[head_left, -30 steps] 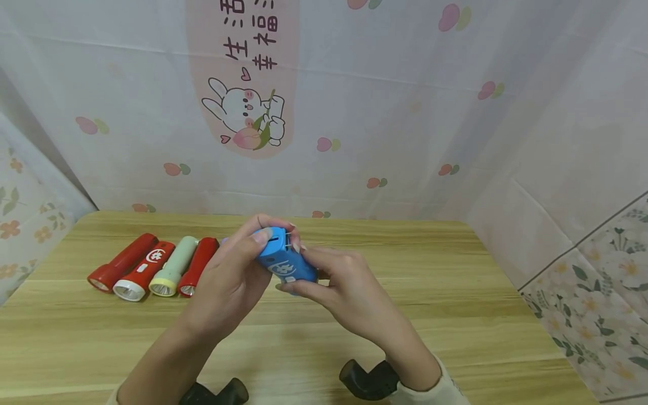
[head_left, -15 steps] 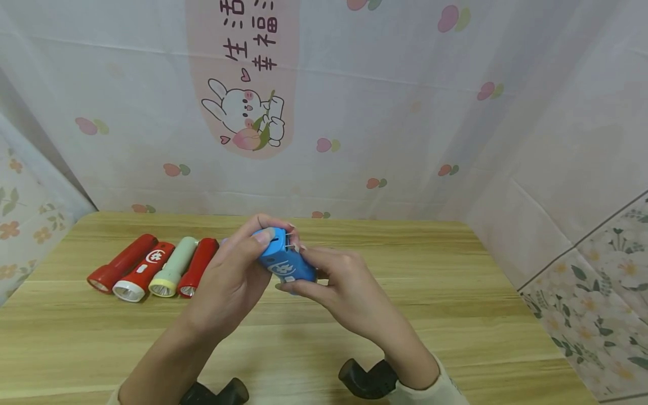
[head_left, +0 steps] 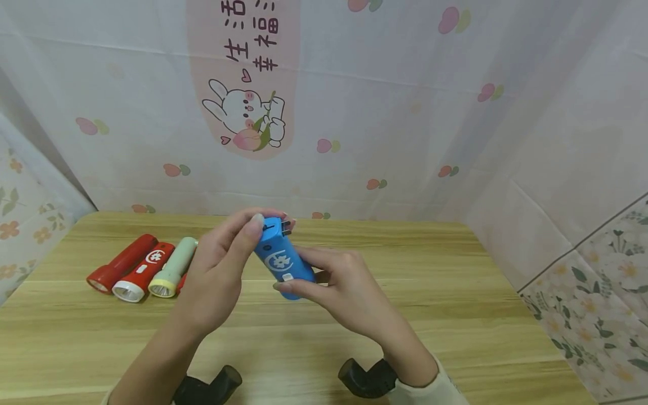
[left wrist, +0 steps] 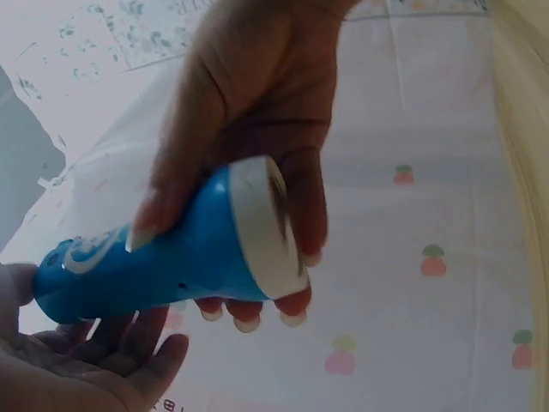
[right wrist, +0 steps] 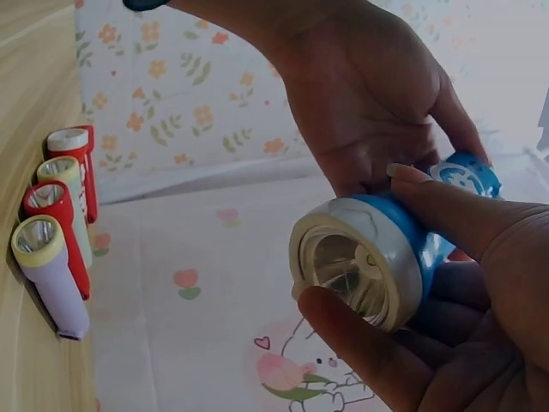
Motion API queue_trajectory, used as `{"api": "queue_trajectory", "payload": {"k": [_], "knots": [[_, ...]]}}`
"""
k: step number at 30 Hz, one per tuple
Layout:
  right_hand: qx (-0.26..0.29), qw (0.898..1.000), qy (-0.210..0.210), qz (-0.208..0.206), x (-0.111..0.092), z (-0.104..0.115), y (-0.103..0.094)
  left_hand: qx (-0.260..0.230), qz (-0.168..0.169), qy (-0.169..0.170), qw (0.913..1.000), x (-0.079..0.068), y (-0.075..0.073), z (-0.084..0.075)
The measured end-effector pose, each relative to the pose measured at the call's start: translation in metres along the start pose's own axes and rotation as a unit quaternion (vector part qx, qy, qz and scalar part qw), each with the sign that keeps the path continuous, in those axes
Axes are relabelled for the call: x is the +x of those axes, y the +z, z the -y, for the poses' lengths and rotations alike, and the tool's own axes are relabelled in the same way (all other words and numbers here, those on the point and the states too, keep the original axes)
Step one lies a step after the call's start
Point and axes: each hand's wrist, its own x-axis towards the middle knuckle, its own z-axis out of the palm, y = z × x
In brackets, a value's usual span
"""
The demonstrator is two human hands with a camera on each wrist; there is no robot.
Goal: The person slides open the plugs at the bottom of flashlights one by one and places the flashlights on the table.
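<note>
A blue flashlight (head_left: 280, 260) with a white logo and white switch is held between both hands above the table. Two plug prongs (head_left: 287, 227) stick out at its tail. My right hand (head_left: 349, 287) grips the body near the lamp end, thumb on the front beside the switch. At the tail, my left hand (head_left: 215, 275) has its thumb on the edge and fingers behind, pinching it. In the left wrist view, the white lamp rim (left wrist: 257, 227) shows within the right hand. The clear lens (right wrist: 347, 270) faces the right wrist camera, a right fingertip at its rim.
On the wooden table (head_left: 430, 315), at the left, lie several flashlights: a dark red one (head_left: 124, 262), a red one with a white rim (head_left: 147, 270), a pale green one (head_left: 174, 267), another red one (right wrist: 60, 227) and a lavender one (right wrist: 60, 292). A printed curtain (head_left: 385, 101) hangs behind.
The flashlight's tail has tilted upward, showing more of its front and logo. My left hand has shifted left and up, its thumb moving to the tail's edge. My right hand stays nearly in place.
</note>
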Motion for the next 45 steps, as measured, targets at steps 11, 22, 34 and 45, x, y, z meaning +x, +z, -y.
{"api": "queue_trajectory", "payload": {"k": [11, 22, 34, 45], "knots": [[0.009, 0.999, -0.011, -0.036, -0.001, 0.001, -0.003, -0.102, 0.022, -0.038, 0.9938, 0.002, 0.0, 0.001], [-0.032, 0.998, -0.028, -0.039, 0.0, -0.003, -0.003, -0.165, 0.005, -0.093, 0.9818, 0.003, -0.001, 0.002], [-0.032, 0.999, -0.033, -0.028, 0.0, -0.004, -0.004, -0.181, 0.026, -0.103, 0.9777, 0.004, -0.004, 0.005], [-0.045, 0.997, -0.057, -0.021, 0.001, -0.005, -0.001, -0.17, 0.06, -0.091, 0.9795, 0.005, -0.014, 0.007]]}}
